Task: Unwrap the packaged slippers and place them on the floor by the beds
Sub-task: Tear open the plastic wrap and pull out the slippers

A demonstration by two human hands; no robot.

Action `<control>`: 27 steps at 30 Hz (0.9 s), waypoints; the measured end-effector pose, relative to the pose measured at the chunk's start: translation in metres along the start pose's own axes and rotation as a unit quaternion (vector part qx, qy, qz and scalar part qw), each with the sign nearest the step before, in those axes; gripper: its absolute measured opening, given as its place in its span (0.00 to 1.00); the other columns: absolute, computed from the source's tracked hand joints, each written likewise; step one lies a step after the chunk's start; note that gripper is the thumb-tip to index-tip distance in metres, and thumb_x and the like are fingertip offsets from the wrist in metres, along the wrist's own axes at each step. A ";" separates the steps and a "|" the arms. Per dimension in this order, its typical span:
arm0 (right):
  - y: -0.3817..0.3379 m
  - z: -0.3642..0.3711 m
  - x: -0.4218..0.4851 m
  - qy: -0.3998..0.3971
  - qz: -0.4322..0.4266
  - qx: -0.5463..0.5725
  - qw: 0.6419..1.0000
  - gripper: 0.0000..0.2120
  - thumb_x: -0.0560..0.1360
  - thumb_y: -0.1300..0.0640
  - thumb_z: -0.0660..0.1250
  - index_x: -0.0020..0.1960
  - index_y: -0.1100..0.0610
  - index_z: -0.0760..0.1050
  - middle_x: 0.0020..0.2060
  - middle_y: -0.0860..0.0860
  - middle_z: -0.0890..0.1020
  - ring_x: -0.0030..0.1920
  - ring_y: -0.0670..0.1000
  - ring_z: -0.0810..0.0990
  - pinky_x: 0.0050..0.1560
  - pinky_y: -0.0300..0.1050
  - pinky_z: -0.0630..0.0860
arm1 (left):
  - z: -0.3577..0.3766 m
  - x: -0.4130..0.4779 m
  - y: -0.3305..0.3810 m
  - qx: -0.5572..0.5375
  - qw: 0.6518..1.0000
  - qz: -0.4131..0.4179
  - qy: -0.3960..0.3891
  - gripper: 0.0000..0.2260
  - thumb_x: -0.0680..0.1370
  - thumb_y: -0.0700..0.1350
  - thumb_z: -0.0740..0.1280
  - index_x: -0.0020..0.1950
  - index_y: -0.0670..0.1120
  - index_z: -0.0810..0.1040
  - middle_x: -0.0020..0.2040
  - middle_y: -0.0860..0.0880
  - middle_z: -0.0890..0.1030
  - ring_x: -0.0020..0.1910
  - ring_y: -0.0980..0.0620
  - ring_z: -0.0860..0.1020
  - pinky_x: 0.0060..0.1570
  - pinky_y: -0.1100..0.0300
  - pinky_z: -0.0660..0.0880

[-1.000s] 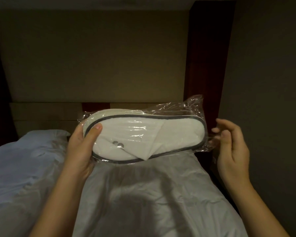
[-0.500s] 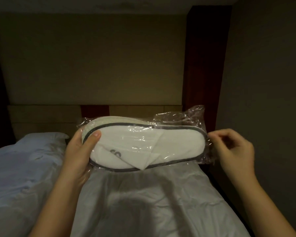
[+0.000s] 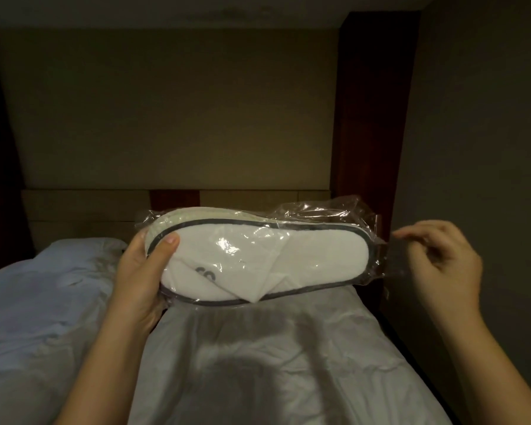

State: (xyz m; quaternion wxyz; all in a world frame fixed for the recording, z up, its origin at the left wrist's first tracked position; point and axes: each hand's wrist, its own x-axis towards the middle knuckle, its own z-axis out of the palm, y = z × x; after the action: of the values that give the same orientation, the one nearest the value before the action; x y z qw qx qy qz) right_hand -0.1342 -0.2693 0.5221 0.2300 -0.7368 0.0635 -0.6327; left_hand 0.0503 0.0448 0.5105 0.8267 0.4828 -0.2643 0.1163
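Note:
White slippers (image 3: 258, 259) with dark grey trim lie stacked inside a clear plastic wrapper (image 3: 328, 211), held level above the bed. My left hand (image 3: 141, 271) grips the left end of the package, thumb on top of the sole. My right hand (image 3: 439, 262) pinches the loose flap of the wrapper at the right end, stretched a little away from the slippers' heel. A small grey logo shows on the top slipper near my left thumb.
A bed with a white sheet (image 3: 273, 363) lies straight below the package. A second bed with a pillow (image 3: 43, 302) is at the left. A wooden headboard (image 3: 89, 207) and beige wall are behind. A dark wooden post (image 3: 371, 118) and a grey wall stand at the right.
My right hand has closed from open fingers onto the wrapper's right flap and drawn it rightward. My left hand and the package have stayed nearly still.

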 end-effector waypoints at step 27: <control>-0.004 0.009 0.006 -0.280 0.266 0.246 0.889 0.16 0.67 0.50 0.72 0.54 0.53 0.82 0.45 0.48 0.86 0.47 0.47 0.85 0.43 0.37 0.81 | 0.003 -0.003 -0.003 0.009 1.000 -0.016 0.003 0.13 0.78 0.39 0.65 0.48 0.56 0.83 0.41 0.56 0.86 0.39 0.59 0.84 0.38 0.59 0.82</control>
State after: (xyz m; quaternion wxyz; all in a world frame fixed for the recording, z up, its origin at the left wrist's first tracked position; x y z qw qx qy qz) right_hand -0.1253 -0.2660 0.5287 0.5718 -0.7589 0.0327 -0.3101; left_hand 0.0481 0.0411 0.5075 0.8249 0.4941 -0.2529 0.1071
